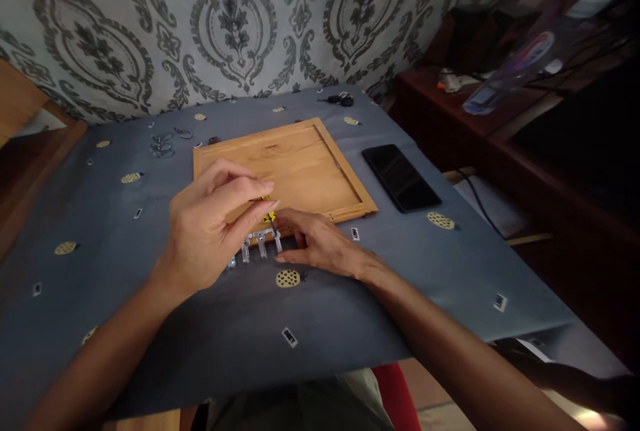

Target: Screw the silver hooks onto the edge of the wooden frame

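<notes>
Along the bottom edge of the frame, we had greenish cloth [320, 407] over our lap, with something red [396, 394] just to its right. Above spread the blue-grey tablecloth [360, 334], printed with yellow pineapples and small white labels. Our right hand [320, 244] lay just below centre, fingers curled, thumb and fingertips at the right end of a row of pale, shiny hooks [261, 246]; we could not make out whether they pinched it or only touched it. Our left hand [205, 224], left of centre and near the right, was clamped between thumb and fingers on a yellow-handled tool [271, 216], its thin shank pointing down at the rightmost hook. That row sat along the near edge of a framed wooden board [305, 167] in the middle of the frame. Right of the board, we had a black phone [401, 177] lying flat. Farther back, we saw thin metal loops [163, 146] toward the upper left, dark keys [343, 99] at upper centre-right, a clear bottle [510, 74] at upper right, and patterned grey fabric [300, 37] across the top.
</notes>
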### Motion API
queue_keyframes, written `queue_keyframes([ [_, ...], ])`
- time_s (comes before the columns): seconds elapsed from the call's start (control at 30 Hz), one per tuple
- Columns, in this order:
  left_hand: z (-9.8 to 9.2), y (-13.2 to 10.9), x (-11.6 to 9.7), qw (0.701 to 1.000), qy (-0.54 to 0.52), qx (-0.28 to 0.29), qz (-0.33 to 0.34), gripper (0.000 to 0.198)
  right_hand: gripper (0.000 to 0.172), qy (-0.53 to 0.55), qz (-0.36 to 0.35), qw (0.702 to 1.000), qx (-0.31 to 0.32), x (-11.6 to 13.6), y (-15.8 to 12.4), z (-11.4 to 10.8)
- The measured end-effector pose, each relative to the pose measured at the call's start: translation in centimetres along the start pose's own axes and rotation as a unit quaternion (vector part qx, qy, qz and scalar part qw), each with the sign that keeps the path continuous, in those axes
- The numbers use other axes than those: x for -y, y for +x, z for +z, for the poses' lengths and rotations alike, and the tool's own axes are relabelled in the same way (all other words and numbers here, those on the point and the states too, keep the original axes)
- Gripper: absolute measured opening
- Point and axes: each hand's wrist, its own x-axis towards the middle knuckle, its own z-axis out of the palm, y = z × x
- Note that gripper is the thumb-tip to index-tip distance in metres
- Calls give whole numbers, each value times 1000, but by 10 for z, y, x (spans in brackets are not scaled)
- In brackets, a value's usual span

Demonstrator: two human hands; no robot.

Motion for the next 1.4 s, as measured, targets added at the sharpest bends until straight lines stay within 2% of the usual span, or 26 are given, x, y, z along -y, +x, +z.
queue_keyframes([
  [0.33,-4,0,-8,999,-15,29,-18,13,61,11,26,1000,-1,-3,0,1],
  [0.63,-5,-1,-4,998,-26,49,-38,14,50,5,-7,1000,-12,-7,0,3],
  [0.83,2,-4,-7,1000,-23,4,-6,11,40,-25,-22,999,-13,-2,1,1],
  [1.1,3,-4,-10,999,-44,3,-19,16,46,-24,-3,1000,-4,-1,1,-1],
  [1.27,0,-3,-9,998,-52,21,-43,20,55,-9,-1,1000,-6,-2,0,-1],
  [1.4,-1,0,-7,995,-71,37,-62,23,55,2,3,1000,-2,-1,-1,-1],
])
